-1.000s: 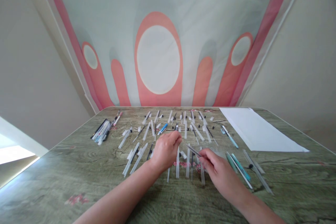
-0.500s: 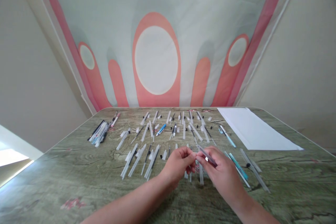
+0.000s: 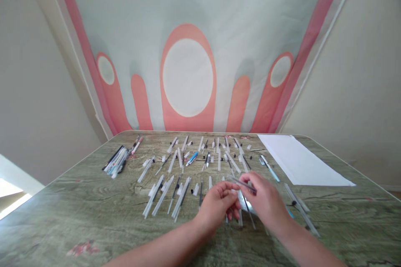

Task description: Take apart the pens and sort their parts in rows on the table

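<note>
My right hand [image 3: 266, 200] is closed on a slim grey pen-like stick [image 3: 243, 183], which slants up to the left from its fingers. Right beside it, my left hand [image 3: 217, 205] has its thumb and fingers curled in a pinch; anything in them is hidden. A thin dark refill [image 3: 249, 213] slants downward below the two hands, and I cannot make out whether it is held or lying there. Around the hands lie clear pen barrels [image 3: 163, 196], small clear caps [image 3: 196, 189] and dark refills [image 3: 173, 198] in rough rows.
A blue pen [image 3: 192, 158] and a white pen [image 3: 208, 159] lie among the far rows. At the left is a bundle of pens [image 3: 116, 162]. White paper [image 3: 303, 160] covers the right back, with a light blue pen [image 3: 270, 168] beside it and clear barrels [image 3: 302, 208] nearer me.
My left hand has come back from the middle rows toward me and right, meeting my right hand. A white pen shows where it was. The grey stick has turned in my right hand.
</note>
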The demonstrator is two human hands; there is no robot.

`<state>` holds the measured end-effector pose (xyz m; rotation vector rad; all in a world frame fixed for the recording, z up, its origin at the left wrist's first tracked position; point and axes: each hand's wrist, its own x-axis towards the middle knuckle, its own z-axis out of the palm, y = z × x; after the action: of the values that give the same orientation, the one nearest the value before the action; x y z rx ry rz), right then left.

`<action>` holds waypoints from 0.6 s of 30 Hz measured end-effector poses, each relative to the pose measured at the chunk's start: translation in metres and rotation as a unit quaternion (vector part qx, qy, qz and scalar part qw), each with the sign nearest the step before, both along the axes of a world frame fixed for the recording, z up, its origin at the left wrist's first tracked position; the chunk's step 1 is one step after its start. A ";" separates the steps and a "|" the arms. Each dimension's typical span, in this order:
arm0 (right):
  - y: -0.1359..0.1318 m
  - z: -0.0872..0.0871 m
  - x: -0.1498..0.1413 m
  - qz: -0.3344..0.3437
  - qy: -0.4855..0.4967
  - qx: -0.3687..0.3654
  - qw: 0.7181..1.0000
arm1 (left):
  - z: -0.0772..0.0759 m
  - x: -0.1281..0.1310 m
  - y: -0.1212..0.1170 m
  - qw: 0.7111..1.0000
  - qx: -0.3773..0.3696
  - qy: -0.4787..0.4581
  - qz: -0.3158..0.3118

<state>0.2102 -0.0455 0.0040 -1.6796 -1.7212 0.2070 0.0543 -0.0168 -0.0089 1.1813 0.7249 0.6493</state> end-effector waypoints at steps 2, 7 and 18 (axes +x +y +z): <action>0.026 0.008 0.028 -0.058 -0.005 -0.061 0.996 | -0.001 -0.001 -0.004 0.993 0.111 0.045 0.003; 0.110 0.015 0.114 -0.162 -0.031 -0.150 0.975 | -0.004 -0.012 -0.005 0.838 0.525 0.135 -0.062; 0.200 -0.037 0.159 -0.204 -0.081 -0.274 0.937 | -0.008 -0.017 0.004 0.728 0.655 0.161 -0.125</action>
<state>0.3688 0.1548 -0.0331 -2.4828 -1.4584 0.3884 0.0368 -0.0131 -0.0173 2.7159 0.2725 0.7227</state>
